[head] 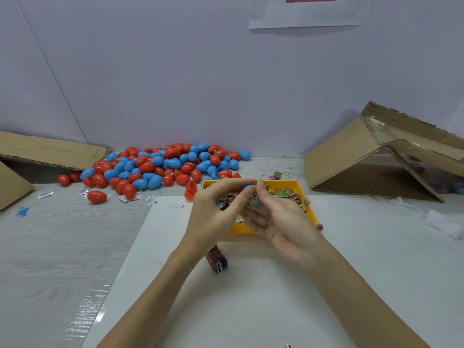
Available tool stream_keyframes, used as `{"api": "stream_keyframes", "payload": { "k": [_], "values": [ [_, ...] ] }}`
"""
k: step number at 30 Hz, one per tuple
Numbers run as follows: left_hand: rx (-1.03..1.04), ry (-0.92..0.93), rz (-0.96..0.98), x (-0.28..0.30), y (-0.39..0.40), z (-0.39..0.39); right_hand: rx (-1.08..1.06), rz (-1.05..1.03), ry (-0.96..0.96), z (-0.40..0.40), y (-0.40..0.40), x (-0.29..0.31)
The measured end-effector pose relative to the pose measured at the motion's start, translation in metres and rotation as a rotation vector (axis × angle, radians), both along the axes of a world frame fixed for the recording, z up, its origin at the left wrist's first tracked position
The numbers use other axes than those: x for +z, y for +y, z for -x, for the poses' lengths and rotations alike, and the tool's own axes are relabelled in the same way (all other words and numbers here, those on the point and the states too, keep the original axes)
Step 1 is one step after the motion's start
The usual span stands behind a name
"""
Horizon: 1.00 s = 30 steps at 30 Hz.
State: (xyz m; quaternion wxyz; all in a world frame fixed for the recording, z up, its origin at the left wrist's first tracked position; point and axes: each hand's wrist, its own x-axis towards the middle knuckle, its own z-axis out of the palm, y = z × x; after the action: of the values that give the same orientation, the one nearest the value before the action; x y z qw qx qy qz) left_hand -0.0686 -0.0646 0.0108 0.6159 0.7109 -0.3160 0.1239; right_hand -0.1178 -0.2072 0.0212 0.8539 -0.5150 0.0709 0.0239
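Both my hands meet above a yellow tray (307, 209) at the table's middle. My left hand (213, 217) pinches the top of a blue plastic egg (248, 188) between thumb and fingers. My right hand (278, 219) grips the egg's lower part, with a green printed packet (254, 197) sticking out between the two halves. The tray holds several more colourful packets (288, 193). Whether the egg is fully closed stays hidden by my fingers.
A big heap of red and blue eggs (160, 167) lies at the back left. Cardboard boxes stand tipped at the left (50, 151) and right (364, 156). A small dark purple packet (217, 259) lies on the white sheet (251, 297) under my left wrist. White paper slips (150, 200) are scattered near the eggs.
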Motion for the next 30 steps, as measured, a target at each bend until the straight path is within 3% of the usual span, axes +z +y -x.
{"api": "stream_keyframes", "payload": {
  "k": [3, 11, 17, 25, 30],
  "values": [
    [-0.040, 0.133, 0.047, 0.003, 0.001, 0.000, -0.098, 0.264, -0.120, 0.002, 0.000, -0.001],
    [0.023, 0.283, 0.104, 0.000, 0.006, -0.005, -0.170, 0.612, -0.231, 0.000, 0.004, -0.006],
    [-0.103, 0.283, 0.063, 0.001, 0.002, -0.002, -0.195, 0.598, -0.219, -0.002, -0.001, -0.005],
    [-0.222, 0.484, 0.141, -0.004, 0.008, -0.009, -0.108, 0.732, -0.300, -0.003, -0.008, -0.004],
    [-0.136, 0.373, 0.071, -0.003, 0.012, -0.010, -0.054, 0.777, -0.303, -0.002, -0.010, -0.005]
  ]
}}
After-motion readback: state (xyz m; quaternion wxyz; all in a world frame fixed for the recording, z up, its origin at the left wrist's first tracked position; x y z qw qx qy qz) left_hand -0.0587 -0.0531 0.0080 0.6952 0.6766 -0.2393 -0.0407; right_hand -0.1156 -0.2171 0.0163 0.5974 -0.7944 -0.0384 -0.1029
